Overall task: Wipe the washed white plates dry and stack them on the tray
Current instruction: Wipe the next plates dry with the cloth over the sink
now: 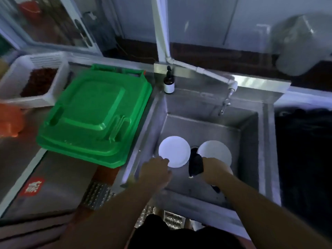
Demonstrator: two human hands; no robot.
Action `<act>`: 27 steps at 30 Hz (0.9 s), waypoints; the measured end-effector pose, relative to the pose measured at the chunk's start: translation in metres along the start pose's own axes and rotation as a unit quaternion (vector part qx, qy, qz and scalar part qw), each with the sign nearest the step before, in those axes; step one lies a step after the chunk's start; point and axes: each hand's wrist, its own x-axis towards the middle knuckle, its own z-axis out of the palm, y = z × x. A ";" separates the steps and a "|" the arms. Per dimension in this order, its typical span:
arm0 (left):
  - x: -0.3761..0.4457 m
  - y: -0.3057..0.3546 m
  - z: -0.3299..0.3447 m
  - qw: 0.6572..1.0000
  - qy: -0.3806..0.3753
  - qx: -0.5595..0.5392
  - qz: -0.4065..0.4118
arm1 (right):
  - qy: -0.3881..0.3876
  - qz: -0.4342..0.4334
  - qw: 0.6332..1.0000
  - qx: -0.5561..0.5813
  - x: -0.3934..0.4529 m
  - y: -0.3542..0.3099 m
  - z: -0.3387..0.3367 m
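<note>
Two white plates lie in the steel sink (251, 141). My left hand (156, 170) grips the near edge of the left plate (174, 150). My right hand (213, 169) is closed on a dark cloth (195, 163), over the near edge of the right plate (215, 150). The cloth hangs down between the two plates, above the drain. A green tray (93, 112) rests upside down on the counter, left of the sink.
A brown pump bottle (169, 81) stands at the sink's back left corner. A tap (225, 103) hangs over the basin from a white pipe. A white basket (36, 81) with dark red contents sits far left. Something orange (9, 121) lies at the left edge.
</note>
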 end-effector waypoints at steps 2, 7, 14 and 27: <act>0.022 -0.016 -0.005 0.999 -0.010 0.001 0.032 | 0.001 0.048 0.998 0.029 0.009 -0.008 0.004; 0.072 -0.045 -0.012 0.997 -0.048 -0.010 0.061 | -0.007 0.110 0.990 0.092 0.031 -0.027 0.014; 0.113 -0.055 0.027 0.989 -0.133 -0.030 0.057 | -0.010 0.166 0.968 0.188 0.061 -0.018 0.045; 0.206 -0.063 0.144 0.935 -0.171 -0.237 -0.199 | -0.017 0.252 0.901 0.351 0.135 0.018 0.138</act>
